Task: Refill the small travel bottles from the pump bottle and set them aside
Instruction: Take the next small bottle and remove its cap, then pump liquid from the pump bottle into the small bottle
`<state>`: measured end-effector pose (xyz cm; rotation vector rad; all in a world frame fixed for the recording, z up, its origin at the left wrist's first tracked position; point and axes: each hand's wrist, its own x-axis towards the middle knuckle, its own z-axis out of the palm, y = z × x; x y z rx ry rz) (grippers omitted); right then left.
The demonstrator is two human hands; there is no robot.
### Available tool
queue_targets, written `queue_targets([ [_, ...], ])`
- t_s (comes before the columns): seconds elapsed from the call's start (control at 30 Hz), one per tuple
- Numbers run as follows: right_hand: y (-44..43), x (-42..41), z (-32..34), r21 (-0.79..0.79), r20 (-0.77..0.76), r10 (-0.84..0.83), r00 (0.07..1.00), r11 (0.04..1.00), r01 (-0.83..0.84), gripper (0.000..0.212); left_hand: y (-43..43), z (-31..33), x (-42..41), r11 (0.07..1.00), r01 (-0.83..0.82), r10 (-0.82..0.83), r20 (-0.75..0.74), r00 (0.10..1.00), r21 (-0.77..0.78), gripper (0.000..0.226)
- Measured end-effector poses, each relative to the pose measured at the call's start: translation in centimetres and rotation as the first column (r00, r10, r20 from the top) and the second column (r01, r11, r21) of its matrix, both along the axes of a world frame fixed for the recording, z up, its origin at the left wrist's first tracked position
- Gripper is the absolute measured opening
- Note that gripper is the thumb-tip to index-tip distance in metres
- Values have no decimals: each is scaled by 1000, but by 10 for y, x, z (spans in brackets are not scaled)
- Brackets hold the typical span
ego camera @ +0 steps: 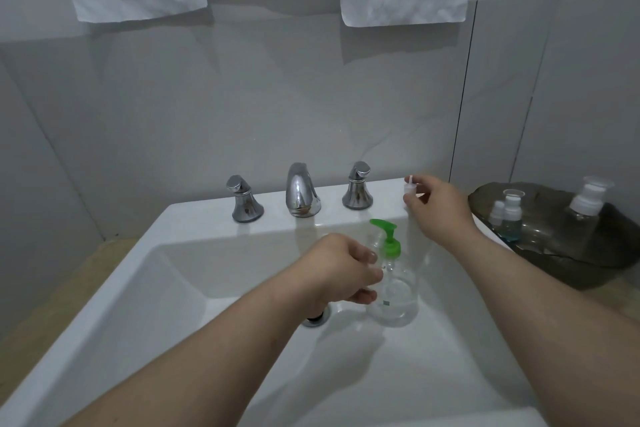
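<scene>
From the head camera we look down into a white sink, where the pump bottle stands upright in the basin. Its green nozzle points left toward our left hand, whose fingers curl round what seems to be a clear travel bottle just beside the nozzle. Our right hand hovers up and to the right over the sink's back rim, pinching a small white cap. The pump head lies down and left of that hand, so we judge it would press straight down the bottle's vertical axis, while other travel bottles stand on a dark tray far right.
</scene>
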<state>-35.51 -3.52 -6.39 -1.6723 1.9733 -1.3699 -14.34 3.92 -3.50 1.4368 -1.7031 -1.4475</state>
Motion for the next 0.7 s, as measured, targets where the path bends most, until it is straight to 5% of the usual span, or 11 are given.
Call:
queue_targets([
  [0.23,7,4,4,-14,51,-42,998,999,43,74,-8,-5,4,1000,-21,22,16,1000,-11,22],
  [0.4,35,17,20,-189,103,-104,989,974,122,11,-19,-13,12,994,-16,33,160,987,-109,27],
  [0.57,49,29,16,175,114,199,973,960,-217,12,-25,-19,24,986,37,6,252,968,-163,21],
  [0.7,51,22,9,504,115,414,903,759,-412,56,-35,-22,31,987,18,24,260,965,-160,23],
])
